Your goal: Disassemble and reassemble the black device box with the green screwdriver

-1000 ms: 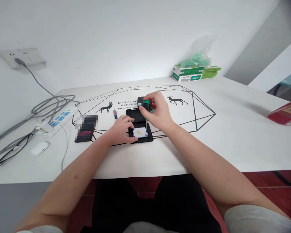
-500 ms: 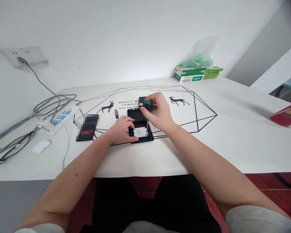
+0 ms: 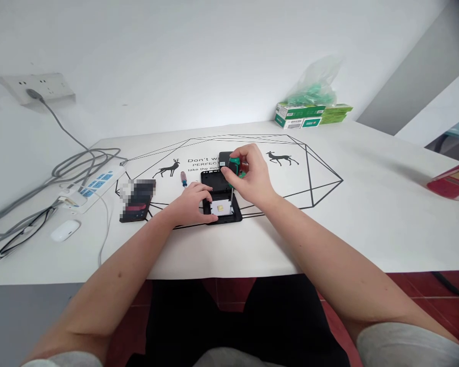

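A black electronic device casing [image 3: 235, 216] lies on the table, a white board [image 3: 224, 208] with a gold square inside it. My left hand [image 3: 194, 204] grips the casing's left side, thumb at the front edge and fingers bent over the upper left. In my closed right hand [image 3: 250, 176] is a green-and-black screwdriver [image 3: 234, 164], held upright by the handle. Its shaft points down to the right edge of the white board; whether the tip sits in a screw is too small to tell. Behind the board is a black cover [image 3: 214, 180], with another black piece [image 3: 224, 159] farther back.
A second, small screwdriver [image 3: 183, 178] lies behind my left hand. To the left are a phone [image 3: 139, 201], a white earbud case [image 3: 66, 230], glasses [image 3: 23, 234] and a power strip [image 3: 99, 186] with cables. Green boxes [image 3: 300, 112] stand at the back right, a red package [image 3: 453, 182] far right.
The screwdriver has shifted very slightly in my right hand, its shaft leaning a little differently at the board's right edge. My left hand keeps the same place on the casing.
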{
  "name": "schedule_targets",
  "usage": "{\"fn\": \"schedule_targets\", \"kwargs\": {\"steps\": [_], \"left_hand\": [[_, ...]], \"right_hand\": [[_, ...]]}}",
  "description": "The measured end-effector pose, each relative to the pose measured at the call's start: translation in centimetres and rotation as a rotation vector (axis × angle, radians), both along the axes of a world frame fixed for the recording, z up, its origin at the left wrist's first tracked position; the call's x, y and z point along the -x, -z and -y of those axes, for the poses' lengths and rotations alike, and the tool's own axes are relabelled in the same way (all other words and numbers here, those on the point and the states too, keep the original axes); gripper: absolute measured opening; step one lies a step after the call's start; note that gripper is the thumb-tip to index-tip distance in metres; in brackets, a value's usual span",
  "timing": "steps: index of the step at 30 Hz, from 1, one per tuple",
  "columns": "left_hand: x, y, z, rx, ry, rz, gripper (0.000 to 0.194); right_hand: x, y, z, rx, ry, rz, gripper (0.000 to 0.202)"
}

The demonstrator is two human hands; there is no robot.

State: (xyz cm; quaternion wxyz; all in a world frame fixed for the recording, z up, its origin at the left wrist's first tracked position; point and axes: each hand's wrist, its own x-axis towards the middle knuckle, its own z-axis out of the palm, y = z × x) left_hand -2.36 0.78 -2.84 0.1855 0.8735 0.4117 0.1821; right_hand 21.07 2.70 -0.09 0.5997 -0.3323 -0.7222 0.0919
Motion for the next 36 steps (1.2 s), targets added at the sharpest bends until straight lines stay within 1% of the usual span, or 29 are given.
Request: {"fn": "schedule_targets", "kwargs": {"steps": [3, 10, 13, 16, 19, 21, 23, 27, 29, 31, 33, 35, 36], "left_hand": [[0.0, -0.1, 0.1, 0.005, 0.0, 0.003, 0.039], [0.0, -0.1, 0.1, 0.006, 0.001, -0.008, 0.038], [0.1, 0.0, 0.0, 0.004, 0.003, -0.017, 0.038], [0.2, -0.1, 0.0, 0.006, 0.002, -0.02, 0.04], [0.2, -0.1, 0.0, 0.01, 0.005, -0.018, 0.04], [0.2, -0.2, 0.0, 0.01, 0.007, -0.018, 0.04], [0.2, -0.2, -0.1, 0.008, 0.008, -0.02, 0.04], [0.2, -0.2, 0.0, 0.001, 0.007, -0.017, 0.04], [0.2, -0.2, 0.0, -0.003, 0.008, -0.018, 0.039], [0.2, -0.2, 0.0, -0.003, 0.009, -0.023, 0.04], [0.2, -0.2, 0.0, -0.001, 0.01, -0.03, 0.04], [0.1, -0.2, 0.0, 0.0, 0.009, -0.033, 0.041], [0.1, -0.2, 0.0, 0.0, 0.009, -0.033, 0.041]], "right_hand": [[0.1, 0.0, 0.0, 0.003, -0.01, -0.01, 0.028], [0.0, 0.1, -0.1, 0.076, -0.036, -0.044, 0.039], [0.0, 0.1, -0.1, 0.089, -0.085, -0.064, 0.039], [-0.1, -0.2, -0.1, 0.133, -0.211, -0.114, 0.038], [-0.5, -0.7, -0.2, 0.228, -0.382, -0.159, 0.044], [-0.8, -1.1, -0.4, 0.294, -0.463, -0.186, 0.045], [-1.2, -1.4, -0.6, 0.358, -0.544, -0.222, 0.043], [-1.8, -1.9, -0.5, 0.527, -0.776, -0.281, 0.034], [-1.8, -1.9, -0.3, 0.604, -0.847, -0.302, 0.033], [-1.8, -1.8, -0.2, 0.648, -0.874, -0.315, 0.036], [-1.6, -1.5, -0.3, 0.655, -0.869, -0.296, 0.036], [-1.6, -1.3, -0.6, 0.585, -0.797, -0.237, 0.035], [-1.7, -1.2, -0.8, 0.515, -0.726, -0.197, 0.036]]}}
